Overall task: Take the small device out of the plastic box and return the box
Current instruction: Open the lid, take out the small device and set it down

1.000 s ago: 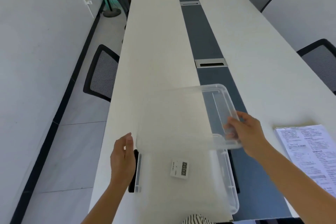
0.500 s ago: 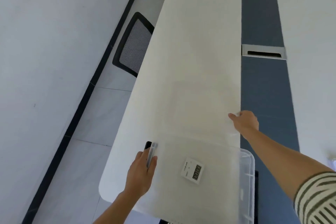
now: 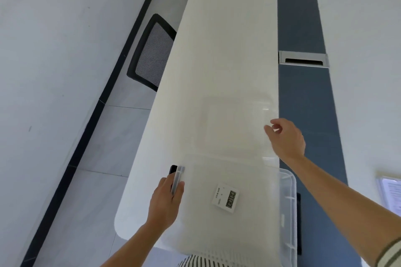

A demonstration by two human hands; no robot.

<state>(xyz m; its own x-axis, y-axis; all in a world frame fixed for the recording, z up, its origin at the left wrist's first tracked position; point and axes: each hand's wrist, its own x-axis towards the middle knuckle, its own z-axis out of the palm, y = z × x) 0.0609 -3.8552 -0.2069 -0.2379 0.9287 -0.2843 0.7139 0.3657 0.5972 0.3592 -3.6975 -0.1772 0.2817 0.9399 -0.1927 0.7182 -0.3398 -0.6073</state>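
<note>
**Box open, device waiting to be lifted out**

The small device [image 3: 225, 201], a white slab with a dark number display, lay flat on the floor of the clear plastic box [image 3: 288, 212], roughly midway between the two hands and a little nearer the left one. Nothing touched it.

The left hand [image 3: 167, 204] was closed around the box's left end, thumb over the rim and fingers wrapped about the handle there, pinning the box at the near end of the white table [image 3: 227, 39]. The device sat just to the right of that grip, inside the wall the hand held.

The right hand [image 3: 286, 138] hovered beyond the box's far rim, its fingers loosely spread and curled, holding nothing. Just left of it the transparent lid [image 3: 234, 123] lay flat on the table, touching or nearly touching the box's far edge; whether the fingertips were in contact with the lid's corner could not be told.

Judged from this, the lid-off step was done and the reach for the device was the step in hand. The next move would call for the free right hand to come back toward the body, drop over the rim, and pinch the device by its edges while the left kept the box from sliding. A printed sheet [image 3: 390, 193] lay well off to the right, and a mesh chair [image 3: 152, 54] stood beyond the table's left edge.
</note>
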